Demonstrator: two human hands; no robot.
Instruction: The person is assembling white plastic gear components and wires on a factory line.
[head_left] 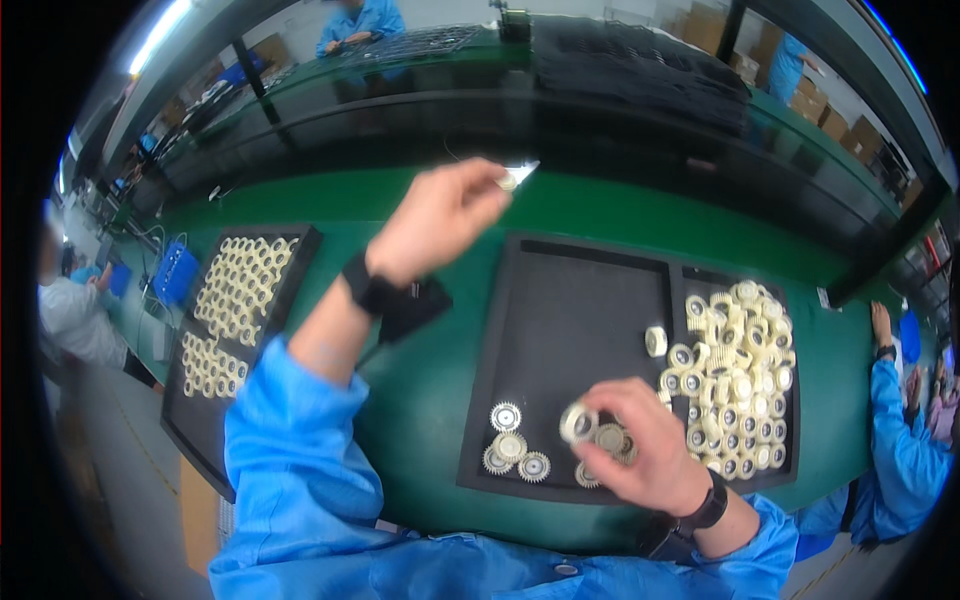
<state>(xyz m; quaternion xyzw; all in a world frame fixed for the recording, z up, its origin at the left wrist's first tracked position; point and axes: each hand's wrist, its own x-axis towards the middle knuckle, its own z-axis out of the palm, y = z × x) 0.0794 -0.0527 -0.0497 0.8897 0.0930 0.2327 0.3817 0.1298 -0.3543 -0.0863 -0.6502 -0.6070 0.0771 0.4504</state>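
Right now a cream ring-shaped part (578,423) sits between the thumb and forefinger of the right hand (640,440), which is nearly closed in a pinch, its other fingers curled. Just under that hand, partly hidden, lie toothed gears (588,474), with another cluster of gears (508,446) to its left, all in the wide compartment of a black tray (580,310). Above the hand stands one loose ring (655,341); to its right, heaped rings (740,385) fill the narrower compartment. Up and to the left, the left hand (440,220) pinches a small pale piece (510,182), too blurred to identify, over the green table (415,410). Left of that hand, a second black tray (192,425) holds ordered rings (240,285).
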